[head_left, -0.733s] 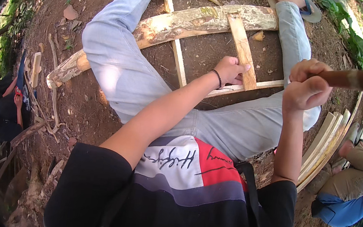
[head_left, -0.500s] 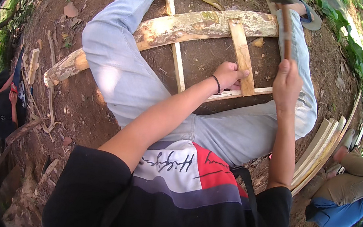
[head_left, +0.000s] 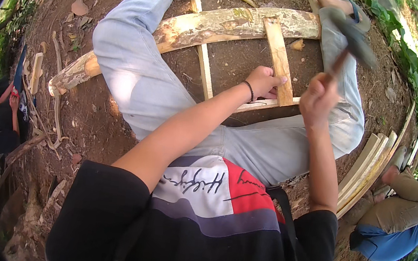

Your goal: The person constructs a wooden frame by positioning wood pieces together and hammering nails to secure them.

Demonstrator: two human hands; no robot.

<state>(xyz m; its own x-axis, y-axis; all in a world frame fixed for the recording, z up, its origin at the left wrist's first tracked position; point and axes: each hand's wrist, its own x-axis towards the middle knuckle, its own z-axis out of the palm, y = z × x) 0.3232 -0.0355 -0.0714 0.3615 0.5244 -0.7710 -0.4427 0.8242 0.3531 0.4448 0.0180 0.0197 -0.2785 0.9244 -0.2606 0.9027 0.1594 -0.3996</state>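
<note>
Fingers (head_left: 278,80) of the left hand (head_left: 261,84) hold a wooden slat (head_left: 278,58), its upper end across the log (head_left: 232,23), its lower end over a frame rail (head_left: 255,106) below the log. Below the log's right end, the right hand (head_left: 319,102) is wrapped around a blurred hammer (head_left: 354,41). Black cursive lettering (head_left: 203,181) crosses the T-shirt's (head_left: 195,243) white and red panels, farther below the log.
</note>
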